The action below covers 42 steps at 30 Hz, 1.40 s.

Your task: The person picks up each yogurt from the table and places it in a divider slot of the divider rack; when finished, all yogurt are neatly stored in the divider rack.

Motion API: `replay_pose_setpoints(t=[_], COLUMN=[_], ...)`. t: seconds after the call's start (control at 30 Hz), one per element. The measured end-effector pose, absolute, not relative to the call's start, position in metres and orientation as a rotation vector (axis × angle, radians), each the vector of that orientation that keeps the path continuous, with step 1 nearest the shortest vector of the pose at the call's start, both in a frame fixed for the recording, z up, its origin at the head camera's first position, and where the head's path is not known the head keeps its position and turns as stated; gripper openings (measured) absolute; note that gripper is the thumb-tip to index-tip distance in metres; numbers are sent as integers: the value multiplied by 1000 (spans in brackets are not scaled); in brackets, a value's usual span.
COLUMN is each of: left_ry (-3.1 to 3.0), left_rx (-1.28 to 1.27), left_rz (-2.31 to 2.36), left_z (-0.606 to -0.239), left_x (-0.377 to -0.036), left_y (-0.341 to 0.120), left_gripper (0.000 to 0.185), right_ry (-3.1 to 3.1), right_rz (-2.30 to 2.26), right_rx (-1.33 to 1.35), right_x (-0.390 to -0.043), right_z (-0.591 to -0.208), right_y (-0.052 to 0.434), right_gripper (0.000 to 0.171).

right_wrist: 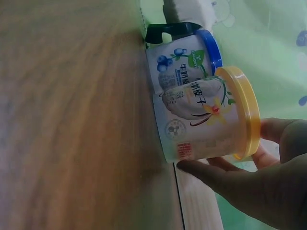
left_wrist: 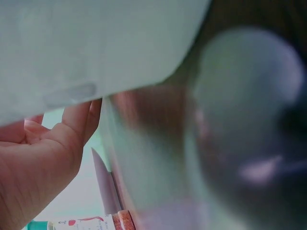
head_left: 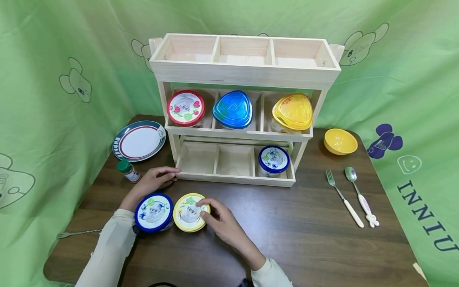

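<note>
A yellow-lidded tub point(head_left: 186, 213) stands on the dark wooden table point(head_left: 305, 235) beside a blue-lidded tub point(head_left: 154, 212). My right hand point(head_left: 207, 208) grips the yellow-lidded tub point(right_wrist: 206, 120), thumb on its side and fingers over the lid rim. In the right wrist view the blue-lidded tub point(right_wrist: 182, 57) stands touching it behind. My left hand point(head_left: 167, 175) rests flat on the table, fingers straight and tips at the front left corner of the wooden rack point(head_left: 244, 71). It holds nothing.
The rack's middle tier holds a red-lidded tub point(head_left: 185, 107), a blue container point(head_left: 233, 109) and a yellow container point(head_left: 292, 112); another blue-lidded tub point(head_left: 273, 160) sits bottom right. A plate point(head_left: 139, 140), spice bottle point(head_left: 128, 170), yellow bowl point(head_left: 340, 141), fork point(head_left: 344, 198) and spoon point(head_left: 360, 195) lie around.
</note>
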<state>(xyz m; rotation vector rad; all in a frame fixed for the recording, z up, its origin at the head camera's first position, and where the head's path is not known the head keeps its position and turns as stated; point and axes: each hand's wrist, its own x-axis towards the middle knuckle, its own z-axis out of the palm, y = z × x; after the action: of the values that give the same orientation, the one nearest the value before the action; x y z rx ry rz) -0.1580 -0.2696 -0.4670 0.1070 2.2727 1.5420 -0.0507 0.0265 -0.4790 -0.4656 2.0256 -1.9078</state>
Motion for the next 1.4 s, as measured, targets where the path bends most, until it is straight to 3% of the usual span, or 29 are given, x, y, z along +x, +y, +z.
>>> replay_pose_setpoints(t=[0.37,0.67,1.27,1.4], left_ry=[2264,2253,2157,2202], left_rx=[89,94,276,210], left_rz=[1525,1517,1660,1603], left_z=[-463,-463,-477,-473], left_x=[-158,-157,-163,-161], left_y=[-270,-270,-285,-281], left_gripper=[37,38,33,36], right_ry=[2062,1974,2261,2333], right_rz=[-1909,-1889,-2028,-2087], right_rx=[-494,-697,-507,-472], right_x=[-42,-34,-46,-51], right_z=[-476,-476,-459,-449], right_y=[40,89,186,200], right_gripper=[24,20,21,20])
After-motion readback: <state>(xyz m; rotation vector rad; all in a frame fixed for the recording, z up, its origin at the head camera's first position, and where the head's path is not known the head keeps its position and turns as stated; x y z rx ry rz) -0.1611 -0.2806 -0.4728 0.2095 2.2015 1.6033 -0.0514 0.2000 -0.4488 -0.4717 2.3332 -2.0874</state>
